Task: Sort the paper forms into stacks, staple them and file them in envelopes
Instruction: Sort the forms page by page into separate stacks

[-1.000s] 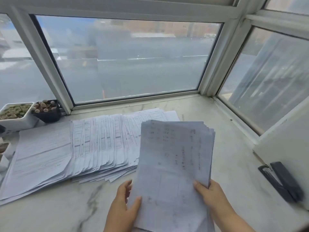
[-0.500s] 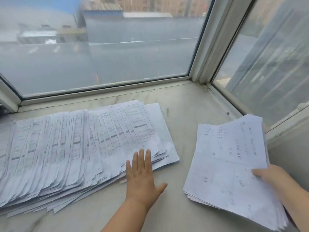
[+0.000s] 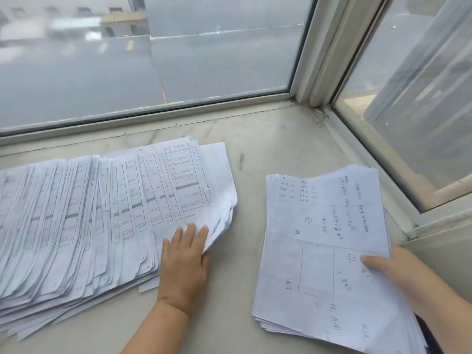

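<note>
A wide fan of printed forms (image 3: 102, 213) lies spread over the left of the marble sill (image 3: 255, 139). My left hand (image 3: 184, 261) is at its near right corner, fingers on top of the rightmost sheets and thumb at their edge, which curls up. A thick stack of handwritten sheets (image 3: 319, 238) rests on the sill at the right. My right hand (image 3: 403, 277) holds its right edge, thumb on top.
White window frames (image 3: 319, 60) close the sill at the back and along the right (image 3: 383, 180). A strip of bare marble separates the two piles. Something dark (image 3: 429, 333) peeks out under the stack's near right corner.
The right hand carried the stack from the centre down to the right of the sill. The left hand let go of it and moved onto the fanned forms, where the corner now curls up.
</note>
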Available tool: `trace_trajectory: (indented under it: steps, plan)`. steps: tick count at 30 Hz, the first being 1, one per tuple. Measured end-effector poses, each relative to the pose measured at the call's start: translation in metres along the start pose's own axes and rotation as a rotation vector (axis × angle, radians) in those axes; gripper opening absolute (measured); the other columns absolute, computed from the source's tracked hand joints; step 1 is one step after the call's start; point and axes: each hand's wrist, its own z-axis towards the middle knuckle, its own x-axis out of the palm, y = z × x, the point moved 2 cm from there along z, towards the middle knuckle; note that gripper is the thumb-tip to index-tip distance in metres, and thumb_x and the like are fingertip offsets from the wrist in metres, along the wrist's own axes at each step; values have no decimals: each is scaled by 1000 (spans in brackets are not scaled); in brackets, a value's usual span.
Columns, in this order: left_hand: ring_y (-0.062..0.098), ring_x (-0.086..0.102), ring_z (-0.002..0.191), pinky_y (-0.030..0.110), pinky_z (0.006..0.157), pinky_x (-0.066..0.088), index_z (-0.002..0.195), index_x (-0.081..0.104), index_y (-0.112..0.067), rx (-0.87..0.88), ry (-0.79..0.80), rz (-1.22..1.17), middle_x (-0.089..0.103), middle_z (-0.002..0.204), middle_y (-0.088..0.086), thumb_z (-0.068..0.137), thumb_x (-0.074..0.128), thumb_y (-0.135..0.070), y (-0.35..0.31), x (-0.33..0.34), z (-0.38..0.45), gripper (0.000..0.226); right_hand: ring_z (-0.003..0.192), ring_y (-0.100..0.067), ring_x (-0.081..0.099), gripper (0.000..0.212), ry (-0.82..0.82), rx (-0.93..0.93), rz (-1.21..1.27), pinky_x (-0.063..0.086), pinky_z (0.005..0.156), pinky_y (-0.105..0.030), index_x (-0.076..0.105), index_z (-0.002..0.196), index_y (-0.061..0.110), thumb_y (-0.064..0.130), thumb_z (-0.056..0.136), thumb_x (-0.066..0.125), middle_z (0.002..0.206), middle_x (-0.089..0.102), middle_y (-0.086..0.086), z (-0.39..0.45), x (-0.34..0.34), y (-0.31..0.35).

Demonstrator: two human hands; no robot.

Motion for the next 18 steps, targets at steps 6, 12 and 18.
trace_trajectory:
  steps: [6,12,18]
  plan:
    - [28,58,91,21,77,39,115,60,0,-465,-381,-710,60,90,0,90,35,-34,-1,-27,-9,49,94,-40,69,25,119,-40,-88,49,94,-58,69,89,10,-9,88,55,96,73,-21,33,40,60]
    - [-23,52,98,-1,84,37,109,50,-43,-380,-444,-822,63,101,-35,92,42,-42,0,-34,-21,18,98,-38,68,18,287,-125,-260,52,94,-53,67,96,11,1,82,60,105,71,-19,68,139,123]
    - [3,26,143,17,113,21,145,38,-36,43,-100,-414,32,154,-16,93,39,-64,21,-59,-45,59,89,-28,70,26,446,-122,-138,58,73,-37,65,116,6,11,90,66,106,72,-12,51,212,135]
